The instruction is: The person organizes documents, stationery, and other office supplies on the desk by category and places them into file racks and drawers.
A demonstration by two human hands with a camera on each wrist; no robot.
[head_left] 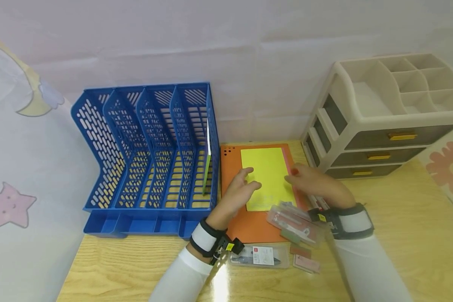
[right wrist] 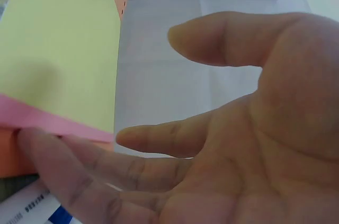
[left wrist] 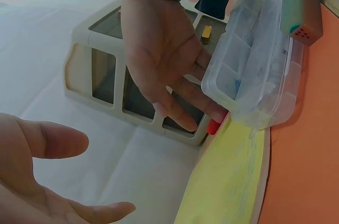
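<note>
The bright yellow rectangular sheet or booklet (head_left: 268,176) lies flat on a larger flat orange board (head_left: 245,228) between the hands, with a pink strip (right wrist: 32,114) showing along its right side, apparently from a layer beneath. The left hand (head_left: 238,195) is open at the left edge, thumb and index finger spread apart and gripping nothing; the right hand (head_left: 317,182) is open too, fingers extended, its fingertips at the pink edge, though whether they press on it cannot be told for certain. Good handling here probably means squaring the yellow piece and the pink layer together first, by bringing both hands in evenly from the sides, so that neither slides out when gripped. The near right corner calls for most care: translucent plastic cases (head_left: 294,224) overlap it, and lifting straight up could tip them or crease the paper, so that corner is best freed first. Thin stock like this will likely bend, so fingers underneath and thumbs on top should serve better than a pinch at one corner. Keeping the wrists high also makes sense, since a clear oblong case with a white label (head_left: 263,256) lies on the wood-grained counter (head_left: 400,235) just beside the left wrist.
</note>
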